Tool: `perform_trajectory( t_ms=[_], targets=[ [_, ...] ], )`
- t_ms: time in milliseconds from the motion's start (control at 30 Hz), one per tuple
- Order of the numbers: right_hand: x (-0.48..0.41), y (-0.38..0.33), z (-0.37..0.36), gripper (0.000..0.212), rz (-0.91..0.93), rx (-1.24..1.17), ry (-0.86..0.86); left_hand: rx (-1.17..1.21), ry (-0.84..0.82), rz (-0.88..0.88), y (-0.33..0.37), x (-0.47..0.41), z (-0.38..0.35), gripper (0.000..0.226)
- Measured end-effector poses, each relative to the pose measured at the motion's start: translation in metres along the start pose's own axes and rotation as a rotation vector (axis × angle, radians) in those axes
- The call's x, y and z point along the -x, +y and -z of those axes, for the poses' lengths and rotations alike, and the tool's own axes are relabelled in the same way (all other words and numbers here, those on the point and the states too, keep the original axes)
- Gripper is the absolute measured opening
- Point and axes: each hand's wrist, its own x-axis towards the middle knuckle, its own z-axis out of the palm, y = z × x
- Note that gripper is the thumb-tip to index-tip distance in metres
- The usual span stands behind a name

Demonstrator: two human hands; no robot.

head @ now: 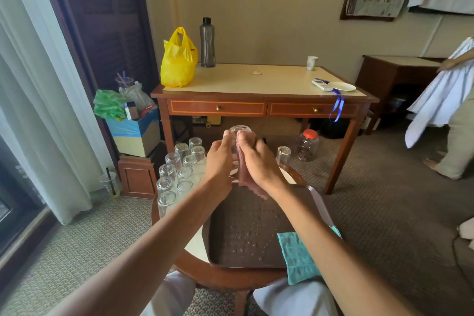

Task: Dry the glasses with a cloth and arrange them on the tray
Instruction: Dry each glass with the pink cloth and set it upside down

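My left hand [220,159] grips a clear glass [239,130] held upside down above the far edge of the dark brown tray [246,236]. My right hand [256,159] presses a pink cloth [243,172] against the glass's side; the cloth hangs down below my wrist. The tray lies on a small round wooden table [205,272] and carries water droplets but no glasses. Several upturned glasses [179,169] stand in a cluster left of the tray. One more upturned glass [283,158] stands at the right, beyond the tray.
A teal cloth [300,256] lies over the tray's near right corner. Behind stands a wooden desk [261,84] with a yellow bag [178,64] and a dark bottle [207,42]. A plastic jar [307,145] sits on the carpet. A person [454,110] stands at the right.
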Motion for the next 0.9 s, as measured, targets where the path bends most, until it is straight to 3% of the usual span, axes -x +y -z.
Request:
perform_trajectory(
  t_ms=[100, 233, 300, 667, 800, 900],
  targets=[
    [-0.01, -0.001, -0.002, 0.038, -0.031, -0.108, 0.031, 0.032, -0.008, 0.036, -0.002, 0.004, -0.004, 0.043],
    [-0.013, -0.007, 0.009, 0.064, -0.258, -0.252, 0.043, -0.117, -0.084, -0.043, -0.001, 0.012, -0.008, 0.043],
    [-0.008, -0.006, 0.007, 0.067, -0.32, -0.265, 0.031, -0.129, -0.067, -0.068, -0.001, 0.013, -0.007, 0.044],
    [0.025, 0.035, -0.014, 0.076, -0.394, -0.269, -0.238, -0.088, 0.068, 0.059, -0.009, 0.0, 0.008, 0.055],
    [0.032, 0.051, -0.013, 0.074, -0.537, -0.6, -0.166, -0.094, 0.069, 0.054, -0.005, 0.003, 0.01, 0.068],
    [0.039, 0.064, -0.006, 0.08, -0.57, -0.867, -0.124, -0.113, 0.019, 0.005, 0.006, 0.002, 0.011, 0.062]
  ],
)
